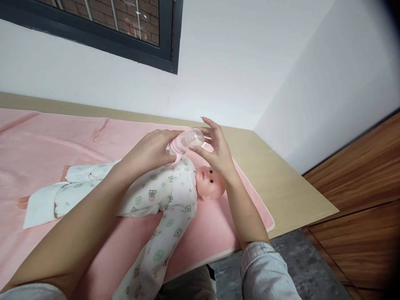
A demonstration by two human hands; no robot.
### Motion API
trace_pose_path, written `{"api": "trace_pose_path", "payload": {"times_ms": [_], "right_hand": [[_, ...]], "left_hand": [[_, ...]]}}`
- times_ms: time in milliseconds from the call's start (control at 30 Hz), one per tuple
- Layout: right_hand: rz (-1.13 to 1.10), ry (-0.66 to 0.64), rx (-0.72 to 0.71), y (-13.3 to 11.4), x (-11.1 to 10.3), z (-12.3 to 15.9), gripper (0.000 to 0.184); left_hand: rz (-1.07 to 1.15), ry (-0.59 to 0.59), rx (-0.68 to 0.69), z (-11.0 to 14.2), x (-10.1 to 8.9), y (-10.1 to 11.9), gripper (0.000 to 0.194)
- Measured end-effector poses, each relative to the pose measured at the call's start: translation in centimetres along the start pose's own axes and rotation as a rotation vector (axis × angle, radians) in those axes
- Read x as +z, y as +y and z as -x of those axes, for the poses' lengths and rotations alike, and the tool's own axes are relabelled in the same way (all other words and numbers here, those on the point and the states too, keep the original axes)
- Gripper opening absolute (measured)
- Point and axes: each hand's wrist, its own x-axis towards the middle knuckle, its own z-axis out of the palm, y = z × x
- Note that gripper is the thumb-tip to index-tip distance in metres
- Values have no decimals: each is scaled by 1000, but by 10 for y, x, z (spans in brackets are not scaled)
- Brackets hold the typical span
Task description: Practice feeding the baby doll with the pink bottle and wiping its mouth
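Note:
A baby bottle (pixel 183 143) with a pink collar and handle and a clear domed end is tilted above a baby doll's chest. My left hand (pixel 153 148) is closed around its pink part, thumb near the handle. At the clear end, my right hand (pixel 215 146) has its thumb along the lower side and fingers behind, the index finger raised. Beneath my arms the baby doll (pixel 211 183) lies on its back in white printed clothes (pixel 156 191), head to the right. One long sleeve stretches toward me.
A pink blanket (pixel 250 200) covers much of the wooden table (pixel 290 187). White walls meet behind it, with a dark-framed window (pixel 168 58) at upper left. Wood-grain panels (pixel 368 233) stand at the right, above a grey floor (pixel 231 275).

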Motion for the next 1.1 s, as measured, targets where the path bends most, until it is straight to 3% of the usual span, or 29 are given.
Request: {"api": "trace_pose_path", "payload": {"times_ms": [100,200,333,433,567,733,967,1100], "right_hand": [[-5,112,-9,4,-9,-3,73],[9,238,0,25,-26,-9,65],[92,388,89,84,-47,-14,56],[204,452,251,133,-54,-7,51],[480,362,420,180,-52,15,50],[699,167,558,209,-49,39,51],[645,169,603,222,-47,47,63],[600,221,600,219,-44,49,67]], "left_hand": [[-67,-8,-63,-1,-2,-8,72],[-121,7,-127,-2,-5,-23,71],[-105,7,-220,-2,-13,-50,54],[-112,4,-313,-1,-20,-74,53],[-150,-19,-413,4,-26,-110,57],[-143,14,-470,15,-24,-150,74],[-75,-66,-515,23,-18,-168,57],[-9,10,-527,27,-10,-194,53]]}}
